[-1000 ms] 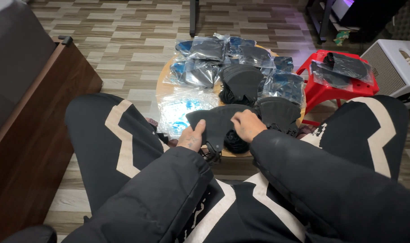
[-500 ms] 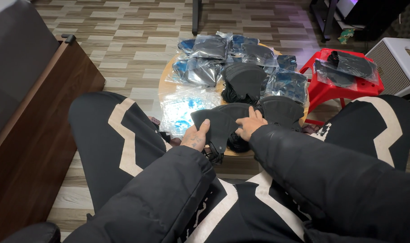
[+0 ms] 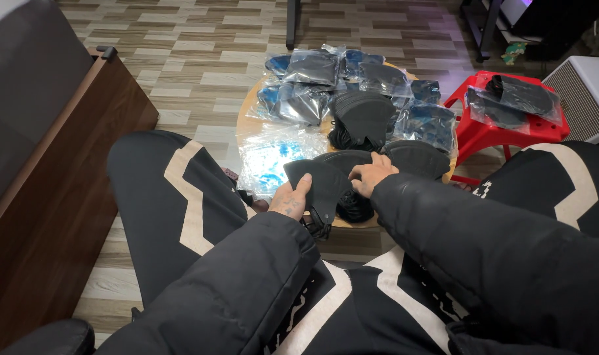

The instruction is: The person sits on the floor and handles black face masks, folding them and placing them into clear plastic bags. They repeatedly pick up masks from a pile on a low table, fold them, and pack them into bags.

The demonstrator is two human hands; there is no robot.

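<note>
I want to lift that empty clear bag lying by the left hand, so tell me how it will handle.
The clear plastic bag lies flat and crinkled on the round table, so it probably flops and weighs little. Its glossy glare suggests a slippery film that may slide when pushed. The left hand and right hand hold a black mask beside it.

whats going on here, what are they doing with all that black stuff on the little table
A seated person in a black jacket holds a flat black fabric mask over a small round wooden table. The left hand has a grip on its near edge, and the right hand rests on its far side. Behind it stands a stack of loose black masks, with clear plastic packets of masks around it. More packets lie on a red plastic stool.
</note>
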